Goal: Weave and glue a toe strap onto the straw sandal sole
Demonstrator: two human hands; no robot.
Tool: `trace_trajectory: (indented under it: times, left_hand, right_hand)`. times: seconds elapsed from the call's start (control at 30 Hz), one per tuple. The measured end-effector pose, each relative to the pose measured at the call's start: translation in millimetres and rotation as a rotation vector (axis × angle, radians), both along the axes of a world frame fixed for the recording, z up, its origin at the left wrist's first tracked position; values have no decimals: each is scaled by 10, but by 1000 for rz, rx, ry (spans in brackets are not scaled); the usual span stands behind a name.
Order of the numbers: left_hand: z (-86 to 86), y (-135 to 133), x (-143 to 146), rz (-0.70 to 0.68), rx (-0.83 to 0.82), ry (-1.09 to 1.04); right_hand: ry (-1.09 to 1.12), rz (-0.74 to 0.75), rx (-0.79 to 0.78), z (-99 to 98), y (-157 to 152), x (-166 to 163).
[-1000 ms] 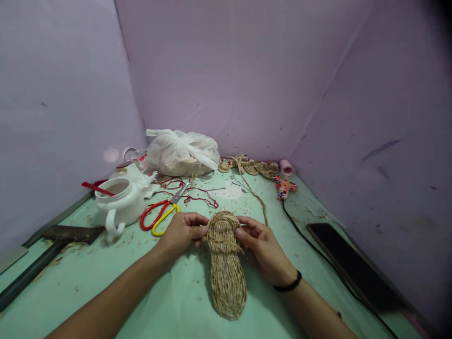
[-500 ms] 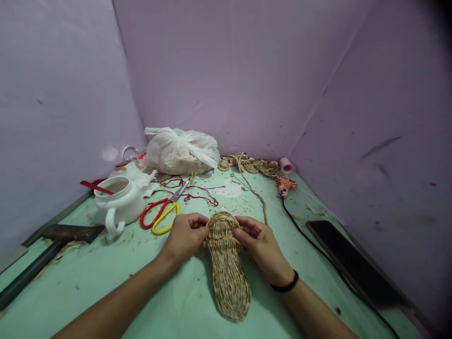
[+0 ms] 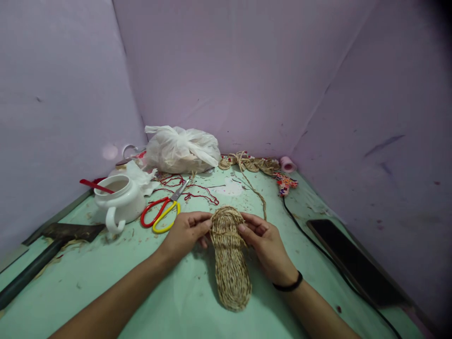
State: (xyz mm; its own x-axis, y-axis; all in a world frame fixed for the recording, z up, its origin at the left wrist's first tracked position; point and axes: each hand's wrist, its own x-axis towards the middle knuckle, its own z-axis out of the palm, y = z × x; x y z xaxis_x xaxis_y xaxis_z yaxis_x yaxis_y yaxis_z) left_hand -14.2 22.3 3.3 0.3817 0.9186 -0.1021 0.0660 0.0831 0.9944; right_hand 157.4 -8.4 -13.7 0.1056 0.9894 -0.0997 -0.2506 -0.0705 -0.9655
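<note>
Between my two hands is a woven straw shoe sole (image 3: 233, 268), its rounded far end tipped up and its other end pointing toward me. A twisted strand crosses it near the far end. My left hand (image 3: 189, 233) pinches the left edge of that end between thumb and fingers. On the opposite edge my right hand (image 3: 263, 240) grips with the thumb on top and fingers behind; a black band circles this wrist. Just beyond my left hand lie scissors (image 3: 165, 207) with one red and one yellow handle, blades parted. A braided straw cord (image 3: 259, 195) runs back from near my right hand.
At the left are a white pot (image 3: 122, 200) with a red stick and a dark-handled hammer-like tool (image 3: 52, 252). A white plastic bag (image 3: 181, 153), small straw pieces (image 3: 252, 165) and a pink spool (image 3: 287, 164) line the back. Right: a beaded item (image 3: 285, 183), black cable (image 3: 321, 252), phone (image 3: 353, 261).
The sole has shifted slightly right and away from me, and its far end is tilted up more. Both hands have moved a little to the right with it, keeping their hold.
</note>
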Motion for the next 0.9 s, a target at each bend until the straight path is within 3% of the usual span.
trace_trajectory:
  times: [0.1,0.23,0.47,0.67,0.9]
  left_hand:
    - [-57,41,-18,-8,-49,-46]
    - [-109,63,-4,128,-104,-96]
    - [-113,72,-23,185,-96,-121]
    - [-112,69,-13,174,-124,-126]
    - [-133,42,5,133,-158,-172]
  right_hand:
    - [10,41,-5,17,7,20]
    - [59,152,-46,101,-13,117]
    - [-203,488,-101,192,-59,305]
    - [-237,447,-61,173,-37,311]
    - [-196,259,-35,147,6,298]
